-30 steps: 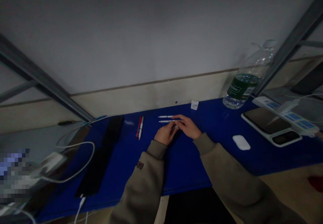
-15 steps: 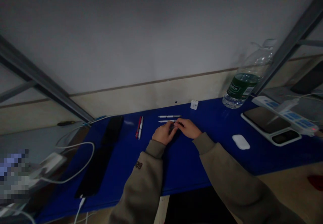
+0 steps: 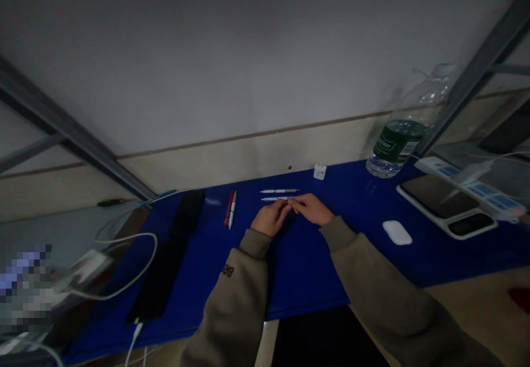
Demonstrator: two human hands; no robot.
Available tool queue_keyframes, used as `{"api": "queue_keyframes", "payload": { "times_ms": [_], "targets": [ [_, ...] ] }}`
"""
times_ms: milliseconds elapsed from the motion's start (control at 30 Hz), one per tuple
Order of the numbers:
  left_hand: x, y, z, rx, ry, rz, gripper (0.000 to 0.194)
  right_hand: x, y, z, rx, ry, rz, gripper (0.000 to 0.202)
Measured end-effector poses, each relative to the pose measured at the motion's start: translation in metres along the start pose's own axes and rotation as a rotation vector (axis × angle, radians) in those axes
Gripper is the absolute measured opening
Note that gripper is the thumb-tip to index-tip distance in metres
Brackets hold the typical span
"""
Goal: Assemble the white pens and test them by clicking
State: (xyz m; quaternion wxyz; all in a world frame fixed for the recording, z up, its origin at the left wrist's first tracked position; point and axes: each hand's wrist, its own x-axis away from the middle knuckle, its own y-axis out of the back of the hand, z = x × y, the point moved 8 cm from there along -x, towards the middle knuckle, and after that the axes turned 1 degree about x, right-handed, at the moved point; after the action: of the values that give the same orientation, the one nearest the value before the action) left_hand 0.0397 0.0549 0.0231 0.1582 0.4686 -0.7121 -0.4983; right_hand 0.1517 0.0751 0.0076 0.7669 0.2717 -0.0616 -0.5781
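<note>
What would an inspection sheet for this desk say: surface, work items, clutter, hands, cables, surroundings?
Surface: blue desk top, dimly lit.
Work items: two pens lying roughly parallel just beyond the hands.
Clutter: red pen, white pen and dark flat objects left; bottle, charger, white case, scale and power strip right.
Hands: left hand and right hand, fingertips close together; anything held is hidden.
Cables: white cable looping at left.
Surroundings: pale wall behind, metal bars both sides.

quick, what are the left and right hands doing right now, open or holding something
Left hand: curled; whether it holds anything cannot be told.
Right hand: curled; anything held is hidden.
</note>
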Motion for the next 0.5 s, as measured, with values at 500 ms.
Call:
{"api": "queue_keyframes", "payload": {
  "times_ms": [500],
  "targets": [
    [-0.001, 0.027, 0.006, 0.490, 0.129, -0.235, 0.035, -0.001, -0.002, -0.004, -0.392, -0.062, -0.061, 0.041]
  ]
}}
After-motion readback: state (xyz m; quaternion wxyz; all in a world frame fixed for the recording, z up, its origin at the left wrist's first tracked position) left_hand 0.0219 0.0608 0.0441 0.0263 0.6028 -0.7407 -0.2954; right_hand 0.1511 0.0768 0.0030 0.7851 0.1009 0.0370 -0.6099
